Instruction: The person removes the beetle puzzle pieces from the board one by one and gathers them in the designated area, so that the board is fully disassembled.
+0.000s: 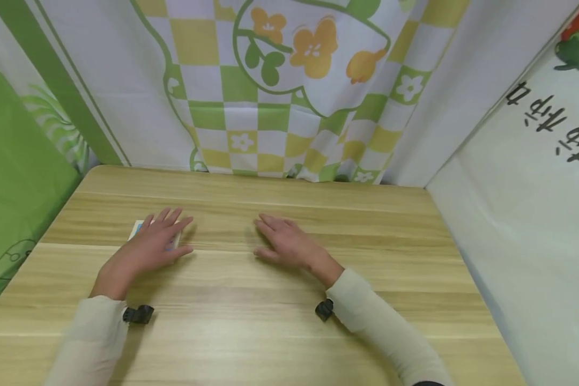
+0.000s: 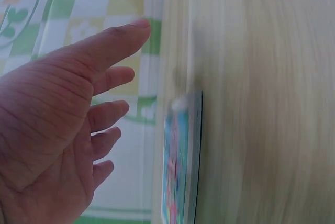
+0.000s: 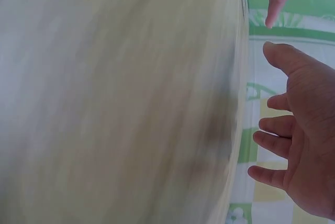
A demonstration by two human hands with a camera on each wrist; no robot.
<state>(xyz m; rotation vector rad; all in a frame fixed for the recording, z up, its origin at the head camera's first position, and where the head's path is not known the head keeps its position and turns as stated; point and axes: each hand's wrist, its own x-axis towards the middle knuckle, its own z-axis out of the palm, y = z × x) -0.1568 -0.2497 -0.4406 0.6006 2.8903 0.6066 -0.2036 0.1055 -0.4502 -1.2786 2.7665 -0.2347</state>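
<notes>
A flat rectangular thing with a colourful picture on top and a pale border [image 1: 136,228] lies at the left of the wooden table, mostly hidden under my left hand [image 1: 154,244]. In the left wrist view the picture face and thin grey side of this flat thing [image 2: 178,166] show below the palm, with a gap between palm and cover. The left fingers are spread and grip nothing. My right hand [image 1: 289,244] hovers over bare wood right of the table's middle, its fingers loosely extended. In the right wrist view its palm [image 3: 314,130] holds nothing.
The wooden table [image 1: 231,300] ends at a checked curtain [image 1: 270,118] at the back. Green cloth [image 1: 19,161] hangs along the left side, and a white sheet with dark writing [image 1: 521,225] borders the right. Both wrists carry small black cameras [image 1: 139,314].
</notes>
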